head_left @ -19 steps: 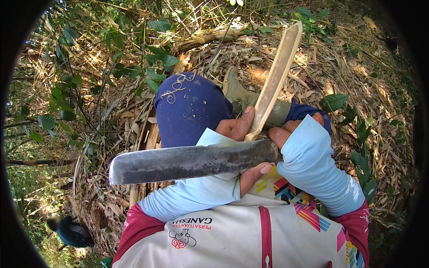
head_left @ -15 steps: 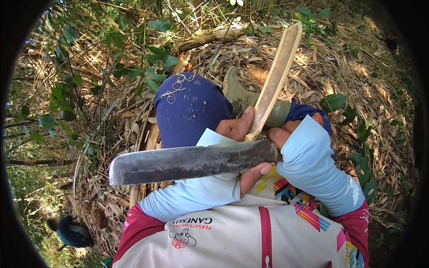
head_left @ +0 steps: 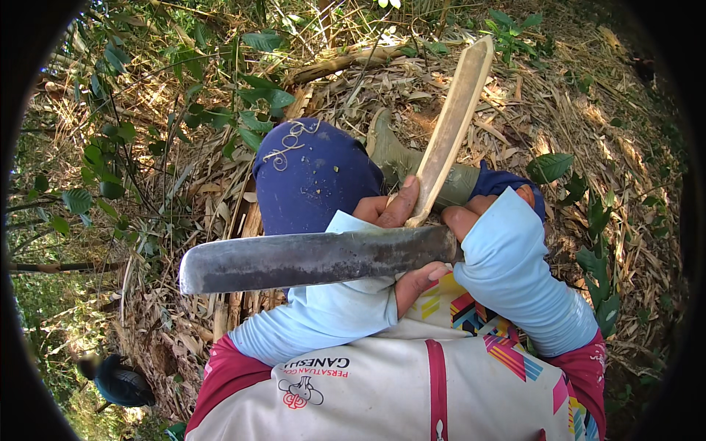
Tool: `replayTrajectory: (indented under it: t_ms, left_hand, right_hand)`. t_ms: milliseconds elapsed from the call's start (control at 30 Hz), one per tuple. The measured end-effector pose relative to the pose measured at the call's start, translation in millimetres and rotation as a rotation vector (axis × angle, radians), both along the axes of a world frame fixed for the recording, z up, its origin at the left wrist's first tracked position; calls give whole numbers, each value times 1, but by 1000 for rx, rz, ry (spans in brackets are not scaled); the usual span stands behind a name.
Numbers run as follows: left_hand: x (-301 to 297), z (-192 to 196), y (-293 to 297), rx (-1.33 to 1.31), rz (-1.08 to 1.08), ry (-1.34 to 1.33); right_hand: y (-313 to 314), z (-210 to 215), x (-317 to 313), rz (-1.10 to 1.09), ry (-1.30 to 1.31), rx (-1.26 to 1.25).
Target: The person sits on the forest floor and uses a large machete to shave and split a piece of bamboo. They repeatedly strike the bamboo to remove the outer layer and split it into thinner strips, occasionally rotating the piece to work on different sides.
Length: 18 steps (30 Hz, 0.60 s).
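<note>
Bamboo, a long pale split strip (head_left: 450,132) with a smooth, slightly hollowed inner face and a squared-off far end, rises at a slant from the hands toward the upper right of the view, its lower end tapering where the blade meets it. Across it lies a broad machete blade of dull grey steel (head_left: 309,259), mottled and scuffed, with a blunt rounded tip pointing to the person's left and its back edge running nearly level. The left hand (head_left: 390,209) comes in over the blade, its grip pressed around the lower end of the strip with the thumb laid along the wood. The right hand (head_left: 471,220) closes on the machete at its handle end, which is mostly hidden under the fingers; the grip is wrapped tight, the wrist bent inward. Both forearms wear light blue stretch sleeves (head_left: 515,279), and a white jersey with maroon and patterned panels (head_left: 382,382) fills the lower edge. Beyond the hands sit knees in dark blue trousers (head_left: 312,176) flecked with pale shavings, and an olive green rubber boot (head_left: 401,154). The ground (head_left: 588,117) is a thick litter of dry tan bamboo leaves and husks, with green leafy shoots at the left and right and sunlight dappling it.
</note>
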<state>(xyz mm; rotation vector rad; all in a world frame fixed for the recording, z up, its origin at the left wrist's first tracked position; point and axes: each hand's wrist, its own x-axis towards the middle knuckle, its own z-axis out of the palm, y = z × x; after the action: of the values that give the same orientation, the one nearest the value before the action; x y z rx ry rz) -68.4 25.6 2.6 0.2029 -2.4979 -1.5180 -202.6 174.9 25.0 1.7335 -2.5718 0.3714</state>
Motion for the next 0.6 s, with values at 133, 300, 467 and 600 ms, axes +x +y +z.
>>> replayTrajectory:
  t_ms: [133,300,467,600]
  left_hand:
    - [0,1,0,73,-3,-7]
    - [0,0,0,71,-15,13]
    - [1,-2,-1,-46,-6,39]
    - [0,-5,-1,-75,3,40]
  right_hand:
    - [0,-1,1,-34,-14,2]
    - [1,-2,2,-36,-28,-40]
    - [3,0,1,8,-62,16]
    - [3,-2,1,0,-35,24]
